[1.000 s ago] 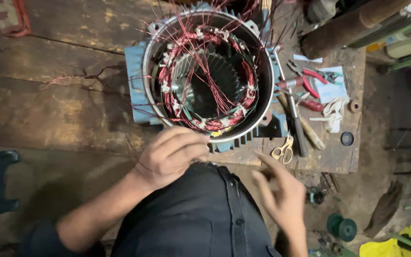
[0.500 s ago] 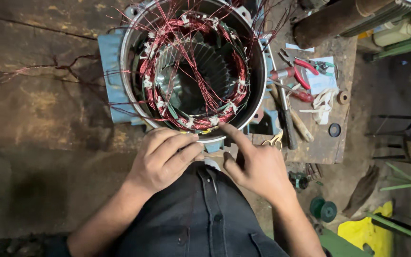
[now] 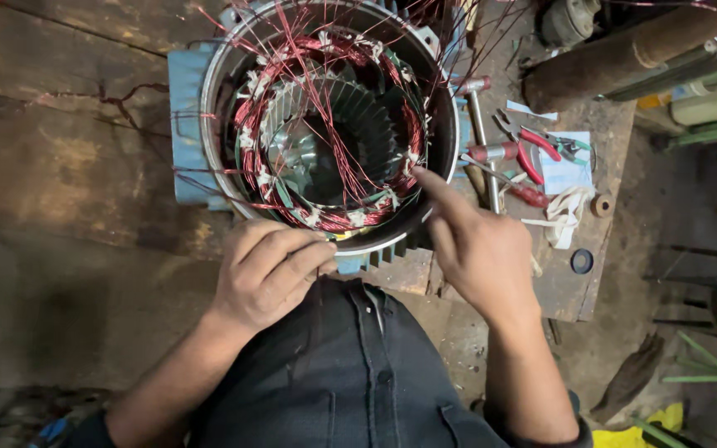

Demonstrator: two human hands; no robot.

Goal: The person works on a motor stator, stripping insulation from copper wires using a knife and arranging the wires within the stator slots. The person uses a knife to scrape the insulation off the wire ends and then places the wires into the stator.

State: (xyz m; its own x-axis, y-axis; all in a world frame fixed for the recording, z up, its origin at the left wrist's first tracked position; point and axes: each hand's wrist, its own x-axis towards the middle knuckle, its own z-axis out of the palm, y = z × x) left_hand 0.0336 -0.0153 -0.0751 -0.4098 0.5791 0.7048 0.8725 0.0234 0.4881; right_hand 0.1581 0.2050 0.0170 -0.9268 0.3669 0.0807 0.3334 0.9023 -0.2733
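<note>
A big motor stator [image 3: 209, 108] in a blue finned housing [image 3: 182, 124] lies open end up on a worn wooden bench [image 3: 68, 166]. Red copper windings [image 3: 334, 217] ring its bore, and loose red wire ends stick up and outward. My left hand [image 3: 271, 270] rests on the near rim with the fingers curled tight; a small yellow piece [image 3: 338, 236] shows at the fingertips, and what they enclose is hidden. My right hand [image 3: 479, 249] is at the near right rim, its index finger stretched out onto the windings, holding nothing.
Right of the stator lie a hammer [image 3: 479, 124], red-handled pliers [image 3: 533, 153], a red-handled screwdriver [image 3: 529, 195], white cloth tape [image 3: 566, 211], a small spool [image 3: 602, 205] and a black ring [image 3: 581, 261]. A rusty pipe [image 3: 624, 58] crosses the far right corner. The bench edge is close beyond.
My right hand has come up from near my lap to the stator's right rim and put its index finger on the windings. The left hand has stayed on the near rim.
</note>
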